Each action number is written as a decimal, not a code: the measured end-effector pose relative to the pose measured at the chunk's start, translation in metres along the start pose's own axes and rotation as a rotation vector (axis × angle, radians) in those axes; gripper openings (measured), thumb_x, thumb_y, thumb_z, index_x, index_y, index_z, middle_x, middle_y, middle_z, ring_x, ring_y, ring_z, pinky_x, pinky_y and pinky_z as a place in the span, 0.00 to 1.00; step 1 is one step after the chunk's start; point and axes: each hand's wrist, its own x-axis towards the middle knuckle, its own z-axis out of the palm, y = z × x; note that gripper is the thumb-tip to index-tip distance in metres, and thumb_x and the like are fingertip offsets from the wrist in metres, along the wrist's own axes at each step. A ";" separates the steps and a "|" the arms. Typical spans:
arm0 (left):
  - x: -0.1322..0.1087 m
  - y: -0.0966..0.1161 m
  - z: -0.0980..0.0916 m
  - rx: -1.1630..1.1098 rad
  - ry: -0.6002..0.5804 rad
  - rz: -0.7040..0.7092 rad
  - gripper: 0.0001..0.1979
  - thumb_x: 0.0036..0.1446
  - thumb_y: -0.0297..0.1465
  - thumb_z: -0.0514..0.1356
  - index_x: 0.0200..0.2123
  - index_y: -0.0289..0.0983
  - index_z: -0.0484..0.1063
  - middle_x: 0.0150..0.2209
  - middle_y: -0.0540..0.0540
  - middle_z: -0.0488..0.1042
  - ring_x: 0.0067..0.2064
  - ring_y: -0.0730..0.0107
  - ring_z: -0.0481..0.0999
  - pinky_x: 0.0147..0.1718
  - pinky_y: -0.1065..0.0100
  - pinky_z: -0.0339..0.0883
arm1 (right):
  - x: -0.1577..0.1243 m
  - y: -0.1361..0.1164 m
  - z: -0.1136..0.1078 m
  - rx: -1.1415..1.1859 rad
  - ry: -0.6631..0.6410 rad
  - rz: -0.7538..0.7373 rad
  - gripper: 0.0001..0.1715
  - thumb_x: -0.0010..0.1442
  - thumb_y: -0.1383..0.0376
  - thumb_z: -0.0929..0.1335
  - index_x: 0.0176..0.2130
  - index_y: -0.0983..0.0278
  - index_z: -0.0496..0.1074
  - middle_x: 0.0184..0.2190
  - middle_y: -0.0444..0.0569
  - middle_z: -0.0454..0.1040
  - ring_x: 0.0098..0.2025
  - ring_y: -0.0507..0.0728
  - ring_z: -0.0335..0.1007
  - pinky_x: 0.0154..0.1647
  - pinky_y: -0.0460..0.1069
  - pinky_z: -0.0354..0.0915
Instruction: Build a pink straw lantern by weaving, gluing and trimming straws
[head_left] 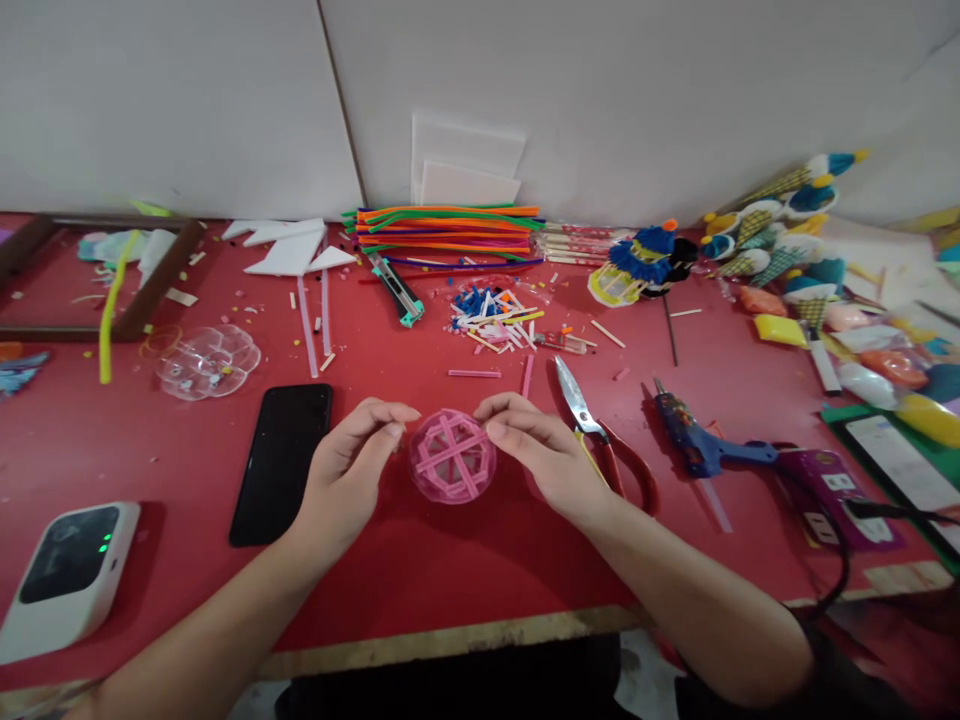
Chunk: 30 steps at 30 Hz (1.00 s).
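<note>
In front of me, at the middle of the table, is a round, clear-pink piece with pink strips crossing it like a wheel [453,456]. At its left, my left hand [360,455] is closed, thumb and index finger pinched together close to the rim. Anything tiny between those fingertips cannot be made out. My right hand [544,450] has its thumb and bent fingers closed at the upper right rim of the round piece. Scissors [589,415] with red handles lie beside the right hand. A black phone [281,465] lies left of the left hand.
A blue glue gun [697,435] and a purple power strip [836,500] with a cable lie at right. Behind are a utility knife [397,290], pipe cleaners [450,230] and cut scraps [491,318]. A clear flower-shaped tray [210,362] and a white device [71,575] stand left.
</note>
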 end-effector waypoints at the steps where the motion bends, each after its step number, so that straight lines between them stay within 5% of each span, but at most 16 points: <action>1: 0.000 0.001 0.000 0.003 -0.016 0.008 0.06 0.60 0.31 0.62 0.35 0.43 0.80 0.32 0.52 0.76 0.32 0.73 0.74 0.36 0.70 0.69 | 0.000 0.000 0.000 0.006 0.000 0.000 0.16 0.60 0.52 0.72 0.27 0.58 0.78 0.40 0.47 0.73 0.43 0.55 0.72 0.49 0.56 0.68; 16: 0.002 0.008 0.006 -0.158 0.051 -0.139 0.03 0.51 0.29 0.66 0.32 0.39 0.76 0.30 0.52 0.72 0.31 0.74 0.69 0.33 0.71 0.64 | -0.001 0.001 0.000 0.033 0.063 0.001 0.12 0.60 0.55 0.72 0.28 0.57 0.78 0.38 0.46 0.75 0.42 0.56 0.72 0.47 0.54 0.65; 23: -0.001 0.005 0.002 -0.137 -0.149 -0.256 0.06 0.57 0.33 0.60 0.35 0.40 0.75 0.32 0.51 0.73 0.33 0.70 0.68 0.34 0.68 0.61 | 0.000 -0.001 0.002 0.024 0.043 0.047 0.15 0.59 0.53 0.72 0.26 0.58 0.77 0.39 0.47 0.74 0.43 0.56 0.71 0.49 0.56 0.64; 30: -0.003 -0.003 -0.003 0.051 -0.256 -0.160 0.12 0.56 0.35 0.55 0.41 0.39 0.74 0.43 0.44 0.74 0.41 0.61 0.72 0.38 0.62 0.66 | 0.000 -0.004 0.002 0.002 0.030 0.035 0.16 0.59 0.52 0.72 0.26 0.59 0.77 0.38 0.47 0.73 0.42 0.56 0.70 0.47 0.55 0.66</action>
